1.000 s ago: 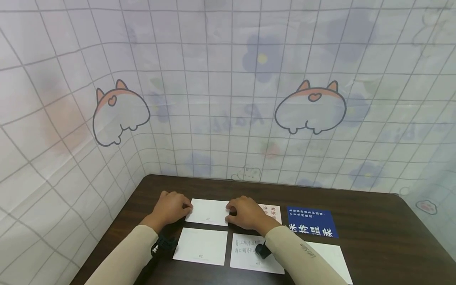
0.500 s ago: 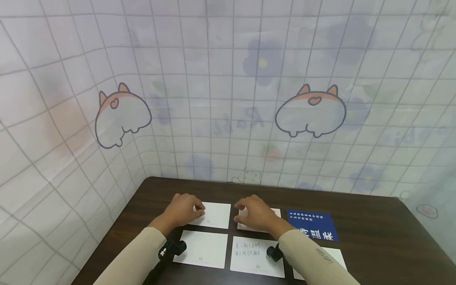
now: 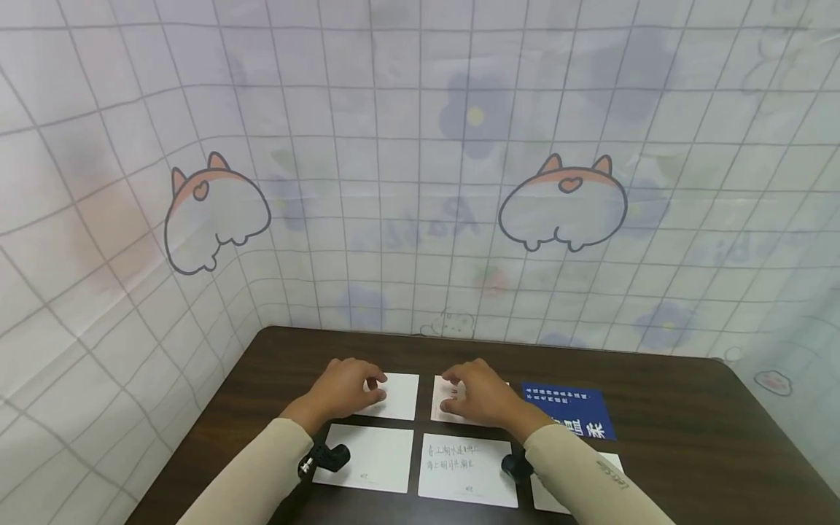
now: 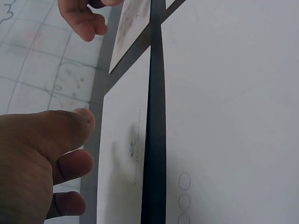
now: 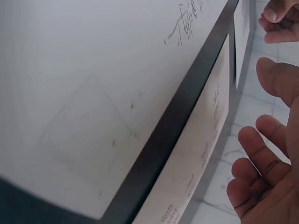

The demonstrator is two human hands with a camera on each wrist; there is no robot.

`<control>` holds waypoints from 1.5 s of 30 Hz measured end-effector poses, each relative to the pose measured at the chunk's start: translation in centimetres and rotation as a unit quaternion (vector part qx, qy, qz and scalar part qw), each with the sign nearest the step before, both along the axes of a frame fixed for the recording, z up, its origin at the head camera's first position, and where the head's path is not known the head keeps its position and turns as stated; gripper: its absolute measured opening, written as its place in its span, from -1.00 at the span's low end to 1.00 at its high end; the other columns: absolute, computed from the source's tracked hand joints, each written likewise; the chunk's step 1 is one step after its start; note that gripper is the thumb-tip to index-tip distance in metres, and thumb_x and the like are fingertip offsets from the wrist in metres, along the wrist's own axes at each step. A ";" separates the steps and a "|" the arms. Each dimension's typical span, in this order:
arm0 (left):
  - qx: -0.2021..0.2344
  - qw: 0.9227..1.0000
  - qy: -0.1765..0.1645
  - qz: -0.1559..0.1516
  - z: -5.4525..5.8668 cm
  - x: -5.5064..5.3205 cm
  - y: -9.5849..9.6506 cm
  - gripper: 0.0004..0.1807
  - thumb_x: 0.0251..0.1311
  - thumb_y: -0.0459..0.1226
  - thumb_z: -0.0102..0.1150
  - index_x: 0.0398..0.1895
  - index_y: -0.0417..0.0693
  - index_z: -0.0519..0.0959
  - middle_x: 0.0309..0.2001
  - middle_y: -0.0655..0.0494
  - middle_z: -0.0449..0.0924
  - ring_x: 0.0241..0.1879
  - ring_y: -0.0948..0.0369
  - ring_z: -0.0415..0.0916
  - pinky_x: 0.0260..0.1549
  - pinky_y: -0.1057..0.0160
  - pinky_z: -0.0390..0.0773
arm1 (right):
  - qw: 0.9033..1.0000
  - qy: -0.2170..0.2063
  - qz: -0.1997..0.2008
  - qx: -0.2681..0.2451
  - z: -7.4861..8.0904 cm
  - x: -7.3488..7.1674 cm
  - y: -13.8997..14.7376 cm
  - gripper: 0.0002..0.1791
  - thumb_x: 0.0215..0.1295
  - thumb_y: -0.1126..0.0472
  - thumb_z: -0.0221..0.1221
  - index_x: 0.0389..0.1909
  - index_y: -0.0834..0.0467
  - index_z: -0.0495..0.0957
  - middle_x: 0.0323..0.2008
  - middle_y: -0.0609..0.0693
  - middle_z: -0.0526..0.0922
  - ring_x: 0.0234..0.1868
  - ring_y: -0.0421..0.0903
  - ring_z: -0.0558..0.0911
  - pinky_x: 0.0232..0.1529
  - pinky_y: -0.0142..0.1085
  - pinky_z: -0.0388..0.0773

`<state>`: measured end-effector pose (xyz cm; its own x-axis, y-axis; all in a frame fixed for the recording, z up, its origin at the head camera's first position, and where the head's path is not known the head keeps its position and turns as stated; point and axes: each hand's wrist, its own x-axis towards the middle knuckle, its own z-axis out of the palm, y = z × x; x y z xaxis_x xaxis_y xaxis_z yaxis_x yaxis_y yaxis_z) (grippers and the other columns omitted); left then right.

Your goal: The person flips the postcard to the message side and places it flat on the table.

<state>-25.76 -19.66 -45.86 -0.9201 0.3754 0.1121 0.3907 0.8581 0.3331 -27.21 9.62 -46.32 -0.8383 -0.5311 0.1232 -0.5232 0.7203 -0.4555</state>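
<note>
My left hand (image 3: 348,394) hovers over the left part of a white card (image 3: 399,397) in the back row, fingers loosely bent and holding nothing. In the left wrist view, a gap shows between that hand's thumb and the card (image 4: 124,126). My right hand (image 3: 484,394) hovers above the cream card with reddish characters (image 3: 441,397) and covers much of it. In the right wrist view its fingers (image 5: 261,154) are relaxed, apart from the cream card (image 5: 205,135). Farther right lies a blue card (image 3: 593,408) with white characters, partly behind the right wrist.
The front row has a white card (image 3: 377,467) at left, a handwritten card (image 3: 459,474) in the middle and another white card (image 3: 546,497), mostly under the right sleeve. All lie on a dark wooden table (image 3: 689,437). A grid-patterned curtain (image 3: 394,182) hangs behind.
Earlier, both hands were at the opposite edges of the back-left white card. They have come away from it: the right hand moved right over the cream card, the left hand shifted slightly right.
</note>
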 end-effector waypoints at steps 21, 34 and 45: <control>0.002 0.999 -0.012 -0.036 -0.3 -0.3 2.8 -0.61 0.25 -0.01 0.41 0.07 0.05 0.71 -0.05 0.11 0.62 0.02 0.07 0.46 0.09 -0.17 0.33 | 1.000 0.003 -0.025 0.010 -0.5 0.3 3.1 -0.32 0.13 -0.04 0.49 0.23 0.16 0.57 0.05 0.02 0.66 0.23 0.09 0.46 0.21 0.04 0.43; -0.003 0.999 -0.003 -0.039 -0.3 -0.7 3.8 -0.58 0.22 0.01 0.42 0.10 0.11 0.70 0.11 0.08 0.58 0.22 -0.03 0.37 0.15 -0.18 0.30 | 0.999 -0.006 -0.046 0.020 -0.3 0.5 4.5 -0.27 0.09 -0.06 0.52 0.25 0.17 0.57 0.12 0.03 0.63 0.27 0.09 0.43 0.26 0.06 0.39; -0.001 0.999 -0.016 -0.044 -0.7 -0.9 4.3 -0.56 0.21 0.03 0.42 0.10 0.10 0.68 0.15 0.05 0.56 0.25 -0.03 0.34 0.18 -0.20 0.28 | 0.997 -0.001 -0.064 0.032 -0.8 0.3 5.1 -0.24 0.07 -0.08 0.53 0.26 0.15 0.56 0.20 0.04 0.59 0.36 0.14 0.37 0.34 0.09 0.31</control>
